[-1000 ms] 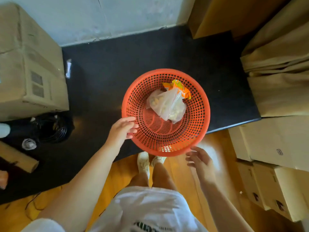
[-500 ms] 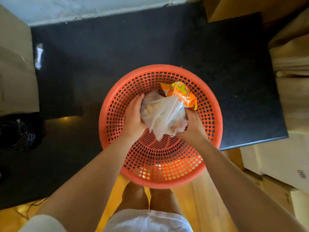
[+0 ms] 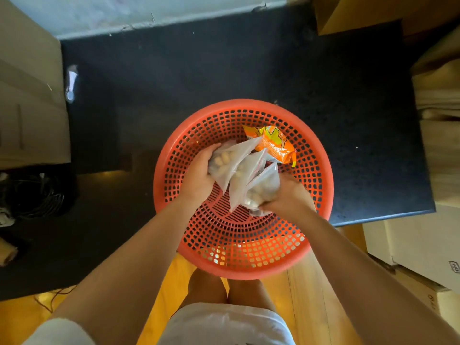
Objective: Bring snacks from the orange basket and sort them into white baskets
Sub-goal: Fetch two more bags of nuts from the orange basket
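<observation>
The round orange basket [image 3: 249,260] sits at the front edge of a dark table, overhanging it. Inside, my left hand [image 3: 199,174] grips a clear bag of pale snacks [image 3: 225,158] on the left. My right hand [image 3: 290,195] grips another clear bag of pale snacks [image 3: 263,188] on the right. A third clear bag [image 3: 245,174] lies pressed between them. An orange snack packet [image 3: 273,143] rests against the basket's far wall, untouched. No white basket is in view.
The dark table [image 3: 224,70] stretches to a pale wall. Cardboard boxes [image 3: 27,95] stand at the left, more boxes [image 3: 423,240] and folded cardboard at the right. A black fan [image 3: 32,192] sits at the left edge. Wooden floor shows below.
Both hands went from the basket's rim into it and closed on the clear bags. Since half a second ago the bags have spread apart, each hand holding its own.
</observation>
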